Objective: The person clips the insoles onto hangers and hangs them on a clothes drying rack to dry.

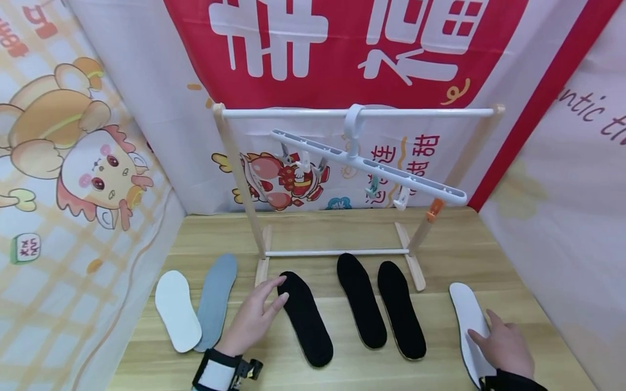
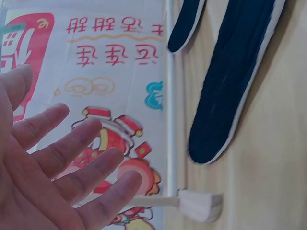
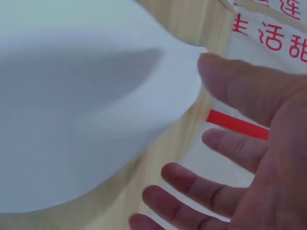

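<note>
Tabletop (image 1: pixel 337 231), wood-grained, meets printed cloth (image 1: pixel 332 92) — left hand (image 1: pixel 250 320) and right hand (image 1: pixel 507 347) near insoles (image 1: pixel 309 325), fingers relaxed.

Bench (image 1: pixel 364 372): pale wood grain. By left edge: white insole (image 1: pixel 178 312), grey-blue insole (image 1: pixel 215 301). Between left and right edges: three black insoles (image 1: pixel 362 304), pale sides. By right edge: white-topped insole (image 1: pixel 465 309), dark rim. Near back edge: rack (image 1: pixel 240 179), tan posts, white rods. Hanger (image 1: pixel 381 170) white; clips (image 1: pixel 432 210) orange, green, white, grey. Left cloth (image 1: pixel 34 309): tan check, cartoon print.

Head view looks down; 2 wrist close-ups
</note>
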### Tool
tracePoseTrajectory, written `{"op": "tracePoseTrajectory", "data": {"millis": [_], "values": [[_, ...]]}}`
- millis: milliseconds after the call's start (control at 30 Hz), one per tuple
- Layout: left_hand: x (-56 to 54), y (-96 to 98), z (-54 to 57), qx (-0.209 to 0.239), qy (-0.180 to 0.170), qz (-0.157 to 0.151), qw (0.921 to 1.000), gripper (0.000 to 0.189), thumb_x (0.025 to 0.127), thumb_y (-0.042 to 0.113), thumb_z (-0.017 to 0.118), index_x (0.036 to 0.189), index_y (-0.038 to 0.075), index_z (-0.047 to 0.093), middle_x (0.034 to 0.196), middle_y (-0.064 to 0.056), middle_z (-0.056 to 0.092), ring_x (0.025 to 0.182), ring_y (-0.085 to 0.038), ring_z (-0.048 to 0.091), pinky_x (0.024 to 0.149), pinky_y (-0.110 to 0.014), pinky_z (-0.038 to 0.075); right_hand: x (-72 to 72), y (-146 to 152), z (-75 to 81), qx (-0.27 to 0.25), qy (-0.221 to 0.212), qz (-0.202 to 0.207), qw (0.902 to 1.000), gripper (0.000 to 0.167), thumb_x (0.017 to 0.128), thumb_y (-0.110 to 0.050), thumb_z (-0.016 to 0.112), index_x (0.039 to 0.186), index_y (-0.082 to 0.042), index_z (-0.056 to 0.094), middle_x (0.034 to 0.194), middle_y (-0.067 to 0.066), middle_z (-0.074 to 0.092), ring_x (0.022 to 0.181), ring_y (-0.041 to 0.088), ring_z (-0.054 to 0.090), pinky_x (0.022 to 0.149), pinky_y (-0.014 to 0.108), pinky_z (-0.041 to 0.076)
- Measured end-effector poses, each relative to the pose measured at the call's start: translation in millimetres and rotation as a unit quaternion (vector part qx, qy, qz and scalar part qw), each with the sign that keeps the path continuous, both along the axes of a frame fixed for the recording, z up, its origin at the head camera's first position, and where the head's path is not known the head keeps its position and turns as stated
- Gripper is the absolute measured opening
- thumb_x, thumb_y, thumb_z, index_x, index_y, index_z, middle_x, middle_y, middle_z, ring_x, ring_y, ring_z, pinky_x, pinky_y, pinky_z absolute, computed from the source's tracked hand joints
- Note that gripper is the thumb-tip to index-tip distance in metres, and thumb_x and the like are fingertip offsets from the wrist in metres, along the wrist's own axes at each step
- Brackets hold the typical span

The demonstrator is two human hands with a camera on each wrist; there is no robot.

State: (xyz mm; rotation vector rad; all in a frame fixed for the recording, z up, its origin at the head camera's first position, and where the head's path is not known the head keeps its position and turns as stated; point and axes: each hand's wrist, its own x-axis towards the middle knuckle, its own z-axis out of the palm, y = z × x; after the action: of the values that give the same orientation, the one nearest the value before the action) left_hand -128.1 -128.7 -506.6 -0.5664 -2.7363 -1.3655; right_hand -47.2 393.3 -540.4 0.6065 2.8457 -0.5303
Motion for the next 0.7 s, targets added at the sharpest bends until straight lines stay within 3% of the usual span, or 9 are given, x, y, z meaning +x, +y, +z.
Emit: {"op": "tracePoseTrajectory", "data": {"millis": [167, 433, 533, 700], "values": [[6.7, 12.0, -13.5, 0.002, -0.017, -0.006, 0.9998, 0.045, 0.102, 0.04, 0.054, 0.14, 0.017, 0.055, 0.142, -0.005, 0.054, 0.133, -0.027, 0.047, 0.108, -0.049, 0.038, 4.7, -2, -8.1, -0.021, -0.013, -0.038, 0.999, 0.088, 0.082, -0.039, 0.079, 0.137, 0.015, 0.037, 0.129, 0.045, 0.04, 0.116, 0.061, 0.038, 0.09, 0.068, 0.04], [19.4, 26.3, -35.3, -0.01, -0.021, -0.032, 0.9992, 0.041, 0.102, 0.038, 0.055, 0.134, 0.012, 0.06, 0.134, -0.002, 0.06, 0.127, -0.022, 0.052, 0.105, -0.046, 0.043, 17.3, 0, -15.6, -0.031, 0.006, -0.023, 0.9992, 0.088, 0.083, -0.046, 0.076, 0.131, 0.017, 0.038, 0.122, 0.045, 0.047, 0.109, 0.062, 0.047, 0.082, 0.065, 0.046], [23.9, 27.9, -41.5, -0.015, -0.012, -0.037, 0.9991, 0.039, 0.103, 0.036, 0.054, 0.131, 0.011, 0.062, 0.129, 0.0, 0.063, 0.122, -0.02, 0.056, 0.102, -0.045, 0.045, 19.5, -1, -17.0, -0.042, 0.01, -0.02, 0.9989, 0.091, 0.082, -0.051, 0.076, 0.13, 0.017, 0.038, 0.121, 0.045, 0.048, 0.105, 0.062, 0.05, 0.078, 0.062, 0.047], [28.6, 29.1, -48.1, -0.014, 0.021, -0.044, 0.9987, 0.037, 0.103, 0.035, 0.053, 0.126, 0.01, 0.065, 0.122, 0.002, 0.065, 0.113, -0.017, 0.061, 0.096, -0.043, 0.049, 18.9, -4, -19.1, -0.066, -0.022, -0.047, 0.9964, 0.103, 0.077, -0.059, 0.077, 0.129, 0.022, 0.039, 0.122, 0.046, 0.046, 0.106, 0.06, 0.051, 0.081, 0.06, 0.048]]}}
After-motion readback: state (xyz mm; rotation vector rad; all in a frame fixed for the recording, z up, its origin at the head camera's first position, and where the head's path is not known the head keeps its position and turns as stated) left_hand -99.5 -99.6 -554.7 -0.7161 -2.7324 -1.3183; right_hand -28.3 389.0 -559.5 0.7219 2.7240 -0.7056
